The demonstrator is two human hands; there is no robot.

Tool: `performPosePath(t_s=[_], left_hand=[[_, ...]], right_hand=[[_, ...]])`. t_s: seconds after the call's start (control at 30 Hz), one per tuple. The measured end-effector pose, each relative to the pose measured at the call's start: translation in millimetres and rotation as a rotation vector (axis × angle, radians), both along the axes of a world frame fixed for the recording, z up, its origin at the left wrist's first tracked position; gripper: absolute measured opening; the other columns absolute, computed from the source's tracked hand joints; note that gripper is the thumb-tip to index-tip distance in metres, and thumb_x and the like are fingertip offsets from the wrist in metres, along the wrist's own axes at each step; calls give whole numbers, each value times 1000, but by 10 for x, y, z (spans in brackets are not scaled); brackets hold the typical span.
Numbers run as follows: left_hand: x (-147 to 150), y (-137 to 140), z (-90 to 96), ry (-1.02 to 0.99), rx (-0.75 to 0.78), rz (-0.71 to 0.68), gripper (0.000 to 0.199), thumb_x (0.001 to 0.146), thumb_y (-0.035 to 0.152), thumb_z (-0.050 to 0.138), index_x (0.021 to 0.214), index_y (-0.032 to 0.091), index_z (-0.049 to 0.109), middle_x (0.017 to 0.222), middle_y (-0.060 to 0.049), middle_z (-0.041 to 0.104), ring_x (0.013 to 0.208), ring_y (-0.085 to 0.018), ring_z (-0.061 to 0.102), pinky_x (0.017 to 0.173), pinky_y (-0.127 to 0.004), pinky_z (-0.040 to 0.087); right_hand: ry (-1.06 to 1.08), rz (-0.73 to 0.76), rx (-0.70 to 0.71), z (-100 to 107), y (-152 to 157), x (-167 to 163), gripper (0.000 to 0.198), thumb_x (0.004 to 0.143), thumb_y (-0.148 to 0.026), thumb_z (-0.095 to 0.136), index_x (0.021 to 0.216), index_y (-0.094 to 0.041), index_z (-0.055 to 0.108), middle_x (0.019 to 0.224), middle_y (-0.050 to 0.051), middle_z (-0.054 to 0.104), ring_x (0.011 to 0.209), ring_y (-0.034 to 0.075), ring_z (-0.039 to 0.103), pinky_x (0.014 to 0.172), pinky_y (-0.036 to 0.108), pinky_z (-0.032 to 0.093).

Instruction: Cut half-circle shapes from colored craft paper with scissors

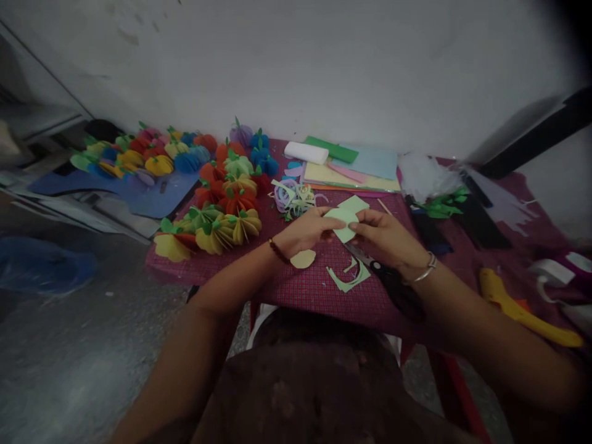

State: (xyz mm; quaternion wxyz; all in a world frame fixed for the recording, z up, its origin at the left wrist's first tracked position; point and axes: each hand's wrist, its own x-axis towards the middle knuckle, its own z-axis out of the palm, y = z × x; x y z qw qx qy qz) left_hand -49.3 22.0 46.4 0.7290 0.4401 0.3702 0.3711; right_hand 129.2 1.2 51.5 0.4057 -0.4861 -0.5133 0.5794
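Note:
Over the middle of the table, both hands hold pale green paper [346, 217], which looks like overlapping pieces with angular edges. My left hand [311, 229] pinches its left side, thumb on top. On the right side, my right hand [380, 234] grips it between thumb and fingers. Black-handled scissors [398, 290] lie beneath my right hand and wrist, blades pointing toward the paper. Curved light green offcuts [356, 282] rest on the cloth below the hands. Near my left wrist is a rounded pale yellow paper piece [303, 259].
Colourful folded-paper pumpkins [231, 197] crowd the table's left side, with more on a blue surface [152, 197]. Paper strips [291, 197] lie in a heap behind my hands. Coloured sheets [370, 169] are stacked at the back; a yellow glue gun [522, 311] lies right.

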Motion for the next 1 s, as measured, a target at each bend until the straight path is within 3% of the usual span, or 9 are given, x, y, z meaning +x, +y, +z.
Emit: performPosePath(t_s=[0.07,0.2,0.3,0.4,0.57,0.63,0.77,0.9,1.0], left_hand=[[-136,70,71,31,87,48,13,81,21,71,84,14,60,67,2,61,53,-5,52,51,-19,40],[-411,238,202,124,345,445,12,87,23,66,81,17,57,72,4,61,57,-3,51,53,-15,39],[-498,283,225,194,408,523,17,89,20,62,75,17,53,68,5,57,54,-3,48,55,-16,38],[-506,253,229,263,507,395,18,87,15,60,71,17,53,65,4,55,55,-4,47,57,-18,39],[-549,197,256,437,753,-1,18,75,6,60,61,15,54,57,4,50,57,-7,44,60,-23,37],[-575,200,256,489,810,-97,17,74,6,59,60,15,55,55,4,49,57,-8,43,59,-24,36],[-611,246,228,556,872,-87,15,74,7,56,61,16,54,56,4,48,57,-9,41,59,-25,34],[-628,299,198,602,892,-59,16,73,7,55,60,16,53,57,3,47,59,-9,41,60,-26,33],[-626,312,189,597,854,-51,17,71,7,57,58,16,53,56,3,47,60,-10,41,60,-26,31]], right_hand=[[1,-14,-18,-66,33,15,41,55,-44,92,71,-20,63,67,-2,65,56,10,57,50,23,47],[-162,38,-68,-216,100,25,34,60,-39,88,71,-20,63,58,-2,61,48,9,50,45,22,39],[-320,111,-73,-281,114,-93,26,65,-35,83,68,-20,63,54,-3,58,46,9,46,44,23,35],[-411,174,7,-294,112,-282,15,72,-29,75,68,-21,63,55,-3,58,49,10,47,48,24,37],[-506,191,95,-392,207,-438,7,76,-26,66,74,-21,62,64,-1,63,57,14,55,58,28,44],[-536,196,131,-465,267,-423,6,77,-26,64,79,-21,62,71,0,66,62,16,58,62,29,46],[-781,238,280,-522,313,-395,12,81,-25,60,91,-20,65,80,3,70,69,18,61,65,30,47],[-1136,259,429,-424,239,-451,26,83,-24,59,107,-17,68,85,8,72,72,22,63,65,31,43],[-1249,287,476,-363,185,-496,30,85,-25,58,113,-17,68,90,11,74,74,24,65,65,32,40]])
